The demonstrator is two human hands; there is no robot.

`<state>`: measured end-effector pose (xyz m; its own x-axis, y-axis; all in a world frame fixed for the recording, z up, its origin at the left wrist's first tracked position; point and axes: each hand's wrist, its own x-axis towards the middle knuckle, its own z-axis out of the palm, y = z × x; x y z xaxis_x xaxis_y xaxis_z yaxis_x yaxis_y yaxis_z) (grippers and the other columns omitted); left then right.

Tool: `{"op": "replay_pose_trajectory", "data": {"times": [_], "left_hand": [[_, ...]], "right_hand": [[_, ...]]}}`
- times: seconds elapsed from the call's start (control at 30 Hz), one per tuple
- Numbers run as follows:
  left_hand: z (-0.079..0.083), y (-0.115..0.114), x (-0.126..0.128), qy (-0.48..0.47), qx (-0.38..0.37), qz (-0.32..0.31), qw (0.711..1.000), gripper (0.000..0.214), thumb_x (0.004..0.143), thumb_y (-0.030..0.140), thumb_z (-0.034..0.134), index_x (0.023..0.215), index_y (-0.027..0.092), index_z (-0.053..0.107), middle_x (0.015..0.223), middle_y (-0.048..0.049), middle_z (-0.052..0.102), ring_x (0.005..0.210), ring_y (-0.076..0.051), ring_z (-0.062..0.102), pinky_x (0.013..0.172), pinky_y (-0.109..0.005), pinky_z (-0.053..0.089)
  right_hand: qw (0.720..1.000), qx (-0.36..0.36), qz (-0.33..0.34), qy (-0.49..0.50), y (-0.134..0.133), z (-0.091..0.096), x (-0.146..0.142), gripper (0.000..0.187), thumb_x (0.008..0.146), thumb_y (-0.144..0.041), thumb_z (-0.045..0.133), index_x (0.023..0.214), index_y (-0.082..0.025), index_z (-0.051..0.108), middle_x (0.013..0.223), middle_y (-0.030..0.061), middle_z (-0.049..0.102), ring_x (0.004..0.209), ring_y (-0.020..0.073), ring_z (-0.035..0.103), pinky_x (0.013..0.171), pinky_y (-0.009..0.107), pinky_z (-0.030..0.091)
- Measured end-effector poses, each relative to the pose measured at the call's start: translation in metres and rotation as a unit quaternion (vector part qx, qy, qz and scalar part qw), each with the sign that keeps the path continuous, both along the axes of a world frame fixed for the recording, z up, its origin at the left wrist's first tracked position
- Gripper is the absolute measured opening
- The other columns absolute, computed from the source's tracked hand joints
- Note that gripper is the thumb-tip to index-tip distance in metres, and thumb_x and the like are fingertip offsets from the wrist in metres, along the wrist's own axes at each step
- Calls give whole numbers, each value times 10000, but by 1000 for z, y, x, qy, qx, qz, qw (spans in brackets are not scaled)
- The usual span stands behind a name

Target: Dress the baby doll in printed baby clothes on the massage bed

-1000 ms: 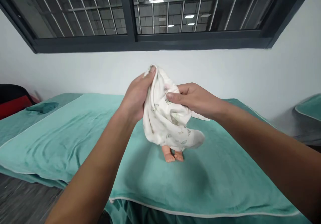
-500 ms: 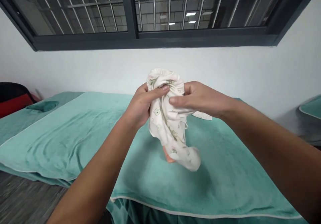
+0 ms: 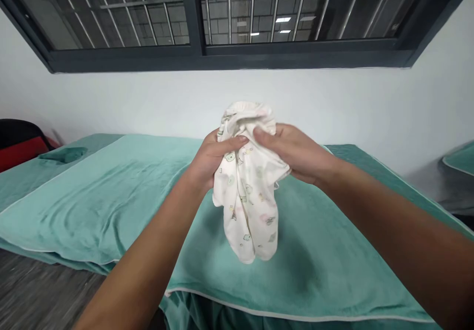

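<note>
Grip is closed on both sides, my left hand [image 3: 212,160] and right hand [image 3: 298,155] pinching the gathered top of the white printed baby garment [image 3: 249,206] hanging above the teal towel [image 3: 111,206], where, I judge, even tension stops it slipping.

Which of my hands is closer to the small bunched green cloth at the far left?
Left. The left hand grips the white garment on the side facing the green cloth; the right hand holds the garment's opposite side, farther off.
</note>
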<state>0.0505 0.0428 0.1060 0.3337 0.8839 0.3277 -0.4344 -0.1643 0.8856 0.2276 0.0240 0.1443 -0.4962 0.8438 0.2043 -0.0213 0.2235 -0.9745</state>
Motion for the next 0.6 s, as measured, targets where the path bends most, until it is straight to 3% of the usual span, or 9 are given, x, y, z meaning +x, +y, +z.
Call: {"op": "replay_pose_trajectory", "data": {"times": [0.1, 0.2, 0.3, 0.4, 0.5, 0.6], "left_hand": [[-6, 2, 2, -21, -13, -9, 1000, 361, 716, 332, 830, 1010, 155, 717, 854, -81, 754, 833, -280, 738, 771, -383, 592], [-13, 2, 0, -4, -24, -24, 999, 368, 724, 350, 826, 1023, 163, 722, 772, -56, 732, 685, -227, 709, 675, -340, 574], [-17, 0, -5, 76, -18, -77, 994, 275, 705, 365, 845, 822, 148, 722, 570, -20, 634, 448, -138, 555, 499, -280, 470], [-17, -1, -10, 154, -5, -135, 979, 319, 676, 337, 869, 584, 153, 625, 476, -2, 532, 402, -92, 435, 434, -257, 367], [-22, 0, -9, 123, -19, -107, 986, 368, 704, 370, 845, 543, 173, 579, 492, -3, 527, 448, -114, 475, 470, -269, 404], [-31, 5, -6, 91, -52, -73, 992, 292, 683, 408, 858, 732, 174, 691, 610, -30, 641, 542, -174, 603, 532, -296, 487]], "right_hand": [[995, -12, 52, -82, -2, -2, 5, 392, 649, -465, 899, 896, -200, 749, 815, 54, 733, 794, 224, 702, 664, 318, 573], [997, -6, 24, -71, -1, -2, 6, 340, 701, -467, 863, 877, -199, 749, 839, 62, 746, 790, 222, 704, 668, 320, 572], [1000, -6, -24, 3, 1, -4, 4, 368, 758, -538, 806, 898, -206, 731, 817, 68, 747, 772, 233, 704, 683, 351, 577], [997, -14, -47, 61, 3, -9, 1, 441, 747, -610, 787, 944, -225, 708, 791, 68, 739, 784, 263, 707, 708, 399, 586], [995, -17, -64, 75, 4, -16, -2, 508, 723, -670, 772, 971, -233, 694, 778, 72, 729, 799, 285, 705, 693, 416, 582], [994, -3, -85, 72, 6, -22, -4, 505, 703, -676, 783, 945, -243, 689, 802, 62, 729, 816, 272, 699, 690, 394, 569]]}}
